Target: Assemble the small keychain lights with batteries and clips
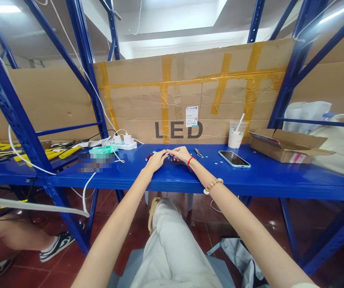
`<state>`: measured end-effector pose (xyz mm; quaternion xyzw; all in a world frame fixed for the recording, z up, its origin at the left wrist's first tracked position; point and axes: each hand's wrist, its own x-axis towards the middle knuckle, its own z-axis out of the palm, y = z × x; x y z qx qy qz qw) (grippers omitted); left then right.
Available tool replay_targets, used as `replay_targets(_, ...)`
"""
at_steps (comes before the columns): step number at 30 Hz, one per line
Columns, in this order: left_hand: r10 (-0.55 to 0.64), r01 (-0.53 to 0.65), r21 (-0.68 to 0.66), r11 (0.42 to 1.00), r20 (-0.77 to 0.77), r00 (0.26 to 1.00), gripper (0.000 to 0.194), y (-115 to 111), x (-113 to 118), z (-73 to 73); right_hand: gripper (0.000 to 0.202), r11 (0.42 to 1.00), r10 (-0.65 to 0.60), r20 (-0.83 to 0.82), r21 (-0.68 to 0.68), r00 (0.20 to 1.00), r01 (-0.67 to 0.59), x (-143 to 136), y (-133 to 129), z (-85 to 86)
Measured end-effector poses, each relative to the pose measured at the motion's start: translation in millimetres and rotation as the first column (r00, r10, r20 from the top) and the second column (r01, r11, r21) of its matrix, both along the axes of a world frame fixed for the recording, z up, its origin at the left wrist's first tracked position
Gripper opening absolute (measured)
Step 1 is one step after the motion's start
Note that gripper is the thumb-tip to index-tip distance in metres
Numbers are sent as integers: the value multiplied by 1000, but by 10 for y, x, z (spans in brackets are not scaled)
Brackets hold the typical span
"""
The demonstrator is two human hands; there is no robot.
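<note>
My left hand [157, 160] and my right hand [180, 153] meet over the middle of the blue tabletop [135, 176], fingertips close together. Both look closed in a pinch on something too small to make out. Small shiny and reddish pieces [172, 159] lie beneath the fingers, partly hidden by them. Just left of my left hand lies a short dark-red object [148, 157]. A small metal tool [198, 153] rests to the right of my right hand, with several tiny pale round bits [216, 163] farther right.
A phone [234, 159], a plastic cup with a straw [237, 134] and an open cardboard box [286, 146] stand at right. A white power strip [126, 145] with chargers and cables sits at left. Blue posts [84, 68] and a taped cardboard panel [141, 104] frame the table. Another person's leg [18, 238] shows lower left.
</note>
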<state>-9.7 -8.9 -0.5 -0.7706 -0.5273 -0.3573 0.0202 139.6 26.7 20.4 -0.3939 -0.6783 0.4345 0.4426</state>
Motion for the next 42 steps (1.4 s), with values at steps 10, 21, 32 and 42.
replay_targets(10, 13, -14, 4, 1000, 51, 999, 19, 26, 3, 2, 27, 1000, -11, -58, 6, 998, 12, -10, 41, -6)
replay_targets(21, 10, -14, 21, 1000, 175, 985, 26, 10, 35, 23, 37, 1000, 7, -51, -5, 999, -7, 6, 46, -22)
replay_targets(32, 1, -4, 12, 1000, 252, 968, 22, -16, 75, 60, 24, 971, 29, -56, 237, 998, -15, 49, 94, -56)
replay_targets(42, -53, 53, 7, 999, 270, 961, 15, -22, 73, 29, 20, 966, -2, 34, 259, 999, -6, 80, 90, -55)
